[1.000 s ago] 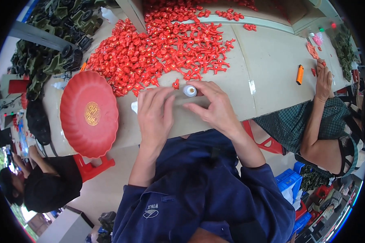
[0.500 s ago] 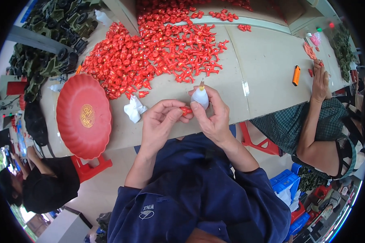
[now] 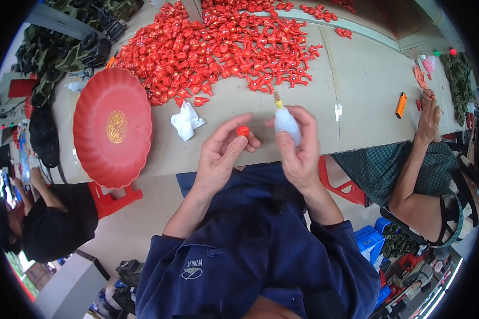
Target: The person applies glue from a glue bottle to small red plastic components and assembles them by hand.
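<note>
Both hands are sitting slightly farther apart than half a second ago, and the white squeeze bottle (image 3: 288,125) is now tilting with its nozzle up and a little left, clear of the small red part (image 3: 243,131). A second ago both hands were bunched together over the bottle at the table edge (image 3: 324,143); now they are holding separate things in front of the chest.

Left hand (image 3: 221,154) is pinching the small red part between thumb and forefinger tips, remaining fingers loosely curled. Right hand (image 3: 298,146) is wrapping around the bottle body, fingers closed on it, yellowish nozzle tip poking out above the fingers.

Key relation: the red part is lying just left of the bottle, near but not touching, at about the height of the bottle's middle. Bottle long axis is running roughly vertical in the picture, leaning left at the top, so the nozzle is pointing away from the part, toward the heap of red parts (image 3: 223,48) farther up the table. Right hand is the nearer one to the nozzle; left hand is holding the part.

Beside them: crumpled white tissue (image 3: 186,119) left of the left hand, red round tray (image 3: 112,127) farther left, orange lighter-shaped thing (image 3: 401,105) by another person's hand (image 3: 427,114) on the right.
</note>
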{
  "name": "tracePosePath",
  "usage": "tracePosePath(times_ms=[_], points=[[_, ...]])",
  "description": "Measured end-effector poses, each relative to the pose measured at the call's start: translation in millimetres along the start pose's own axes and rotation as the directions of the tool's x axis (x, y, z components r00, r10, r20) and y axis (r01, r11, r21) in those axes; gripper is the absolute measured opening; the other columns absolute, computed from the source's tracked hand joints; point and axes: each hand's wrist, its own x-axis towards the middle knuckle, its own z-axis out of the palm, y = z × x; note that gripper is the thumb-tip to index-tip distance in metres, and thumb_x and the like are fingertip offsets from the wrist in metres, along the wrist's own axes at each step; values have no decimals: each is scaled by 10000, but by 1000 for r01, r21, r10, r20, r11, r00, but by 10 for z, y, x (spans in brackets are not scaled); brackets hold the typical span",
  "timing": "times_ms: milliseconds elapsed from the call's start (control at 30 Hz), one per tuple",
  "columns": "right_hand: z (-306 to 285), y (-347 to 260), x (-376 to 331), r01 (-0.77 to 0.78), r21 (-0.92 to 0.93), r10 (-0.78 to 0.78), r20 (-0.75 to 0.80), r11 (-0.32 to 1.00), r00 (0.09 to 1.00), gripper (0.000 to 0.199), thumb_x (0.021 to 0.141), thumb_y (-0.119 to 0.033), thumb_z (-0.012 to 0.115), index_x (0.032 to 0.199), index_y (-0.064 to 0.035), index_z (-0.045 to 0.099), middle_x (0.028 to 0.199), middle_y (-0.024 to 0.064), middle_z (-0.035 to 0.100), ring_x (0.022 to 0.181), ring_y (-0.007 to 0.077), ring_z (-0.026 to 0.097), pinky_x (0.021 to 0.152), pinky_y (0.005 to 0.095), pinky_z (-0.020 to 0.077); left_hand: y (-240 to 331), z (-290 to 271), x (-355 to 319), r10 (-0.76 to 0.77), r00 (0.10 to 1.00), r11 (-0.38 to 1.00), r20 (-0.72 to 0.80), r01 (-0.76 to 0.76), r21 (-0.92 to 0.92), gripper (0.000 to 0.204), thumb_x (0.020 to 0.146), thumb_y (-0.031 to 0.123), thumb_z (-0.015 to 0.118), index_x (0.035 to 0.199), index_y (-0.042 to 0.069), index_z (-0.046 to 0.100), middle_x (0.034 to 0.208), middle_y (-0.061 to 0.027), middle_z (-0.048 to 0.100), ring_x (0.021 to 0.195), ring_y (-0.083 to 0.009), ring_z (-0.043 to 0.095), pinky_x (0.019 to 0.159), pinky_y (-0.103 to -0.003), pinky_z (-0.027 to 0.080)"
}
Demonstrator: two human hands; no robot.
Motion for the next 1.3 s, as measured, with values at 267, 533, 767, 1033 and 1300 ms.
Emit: tracePosePath(times_ms=[267, 533, 767, 1033, 1300], points=[[-135, -134, -78, -91, -28, 93, 73, 995, 993, 297, 854, -88, 557, 1123, 8, 478, 937, 92, 605, 853, 117, 576, 733, 235, 451, 25, 14, -78, -104, 995, 994, 11, 104, 37, 301, 862, 63, 560, 1151, -16, 537, 932, -62, 581, 757, -107, 583, 644, -204, 466], [79, 33, -49, 53, -227, -42, 52, 973, 998, 322, 805, -86, 624, 1099, -2, 524, 961, 104, 598, 818, 132, 585, 711, 252, 463, -66, -39, -128, -62, 997, 996, 38, 64, -66, 301, 854, 34, 557, 1153, 13, 555, 1001, -51, 564, 781, -90, 564, 615, -176, 437], [57, 27, -48, 43, -102, -44, -4, 994, 999, 370, 748, -38, 666, 1090, 8, 534, 876, 93, 607, 766, 148, 592, 665, 257, 464, -69, -78, -64, -175, 983, 849, 50, 176, -498, 294, 859, 38, 543, 1148, -9, 524, 984, -105, 600, 861, -176, 588, 768, -268, 476], [-332, -309, -39, 226, -245, -191, 157, 943, 969, 370, 628, -96, 772, 950, 15, 628, 661, 71, 568, 542, 126, 480, 489, 239, 359, -63, -180, -32, -181, 972, 758, 153, 237, -608, 240, 871, 62, 531, 1108, 26, 534, 1008, -109, 581, 887, -176, 576, 780, -263, 472], [-268, -302, -71, 220, -236, -187, 157, 947, 970, 354, 637, -93, 768, 946, 12, 633, 626, 68, 553, 521, 133, 467, 466, 249, 342, -97, -137, -28, -159, 959, 700, 234, 277, -658, 196, 883, 94, 524, 1076, 61, 519, 1016, -79, 533, 823, -126, 506, 734, -250, 409]])
